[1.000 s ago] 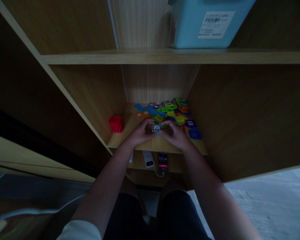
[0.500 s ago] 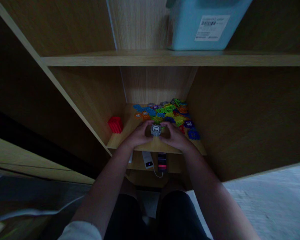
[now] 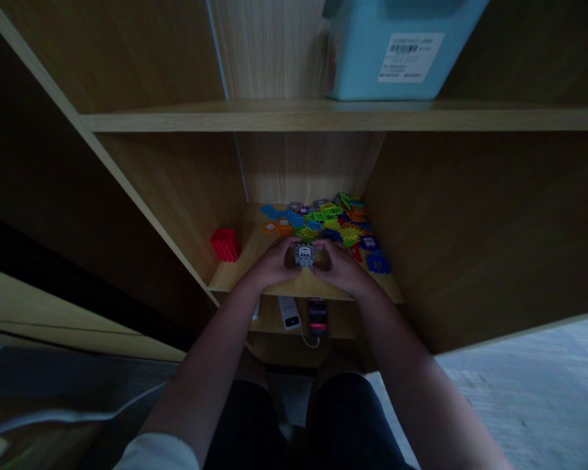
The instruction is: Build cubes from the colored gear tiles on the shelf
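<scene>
Between both hands, over the front of the shelf board, is a small grey toothed toy building piece (image 3: pixel 304 255) with a window-like pattern. My left hand (image 3: pixel 276 262) grips its left side with curved fingers and thumb. On the opposite side my right hand (image 3: pixel 340 265) pinches it in the same way. Just behind the hands spreads a pile of colourful interlocking pieces (image 3: pixel 330 213) in blue, green, yellow and orange. A red ribbed block (image 3: pixel 226 245) stands apart to the left of my left hand.
A light blue bin (image 3: pixel 387 78) with a label sits on the upper shelf (image 3: pixel 274 121). Below the hands, a white power bank (image 3: pixel 289 313) and a phone (image 3: pixel 317 317) joined by a cable lie on a lower board. Wooden side walls enclose the shelf left and right.
Both hands keep the grey piece in almost the same place. The whole view has shifted very slightly; nothing else visibly moved.
</scene>
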Available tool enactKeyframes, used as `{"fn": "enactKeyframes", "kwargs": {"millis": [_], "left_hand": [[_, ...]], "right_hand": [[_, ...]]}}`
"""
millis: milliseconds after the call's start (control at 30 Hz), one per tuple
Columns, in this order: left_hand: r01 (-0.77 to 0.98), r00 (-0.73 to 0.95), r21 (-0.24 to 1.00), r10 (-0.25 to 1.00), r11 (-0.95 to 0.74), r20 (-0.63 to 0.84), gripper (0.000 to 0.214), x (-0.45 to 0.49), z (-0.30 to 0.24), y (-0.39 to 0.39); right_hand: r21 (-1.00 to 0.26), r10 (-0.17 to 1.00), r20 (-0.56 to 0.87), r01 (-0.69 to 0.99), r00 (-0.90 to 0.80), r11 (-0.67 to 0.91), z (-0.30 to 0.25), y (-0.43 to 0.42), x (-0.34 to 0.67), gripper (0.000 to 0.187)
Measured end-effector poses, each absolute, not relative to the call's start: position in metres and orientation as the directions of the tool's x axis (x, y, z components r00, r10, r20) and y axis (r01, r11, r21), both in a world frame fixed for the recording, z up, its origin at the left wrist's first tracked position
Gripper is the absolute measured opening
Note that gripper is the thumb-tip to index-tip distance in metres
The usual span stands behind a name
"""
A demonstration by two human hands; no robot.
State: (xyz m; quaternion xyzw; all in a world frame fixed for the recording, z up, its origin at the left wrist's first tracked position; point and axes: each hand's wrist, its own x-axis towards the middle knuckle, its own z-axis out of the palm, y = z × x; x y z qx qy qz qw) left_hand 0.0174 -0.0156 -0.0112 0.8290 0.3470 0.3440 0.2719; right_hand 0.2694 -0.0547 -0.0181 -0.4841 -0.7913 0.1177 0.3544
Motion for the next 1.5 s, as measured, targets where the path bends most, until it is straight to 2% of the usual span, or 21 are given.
{"fn": "enactKeyframes", "kwargs": {"millis": [133, 333, 533, 833, 1500], "left_hand": [[0.386, 0.518, 0.701, 0.770, -0.600, 0.374, 0.075, 0.0173, -0.0117, -0.0150], [0.382, 0.536, 0.706, 0.765, -0.597, 0.357, 0.075, 0.0170, -0.0097, -0.0161], [0.382, 0.527, 0.683, 0.754, -0.623, 0.392, 0.074, 0.0168, -0.0152, -0.0125], [0.417, 0.535, 0.666, 0.759, -0.618, 0.370, 0.073, 0.0172, -0.0132, -0.0142], [0.386, 0.536, 0.691, 0.758, -0.612, 0.372, 0.072, 0.0185, -0.0108, -0.0153]], "right_hand": [[-0.535, 0.850, 0.438, 0.675, -0.293, 0.508, -0.0153, -0.0570, 0.2694, 0.060], [-0.534, 0.868, 0.399, 0.695, -0.295, 0.482, -0.0096, -0.0608, 0.2695, 0.069], [-0.512, 0.863, 0.412, 0.710, -0.291, 0.484, -0.0105, -0.0597, 0.2677, 0.060], [-0.495, 0.864, 0.411, 0.725, -0.291, 0.479, -0.0105, -0.0596, 0.2658, 0.055], [-0.504, 0.852, 0.433, 0.704, -0.295, 0.500, -0.0154, -0.0558, 0.2684, 0.057]]}}
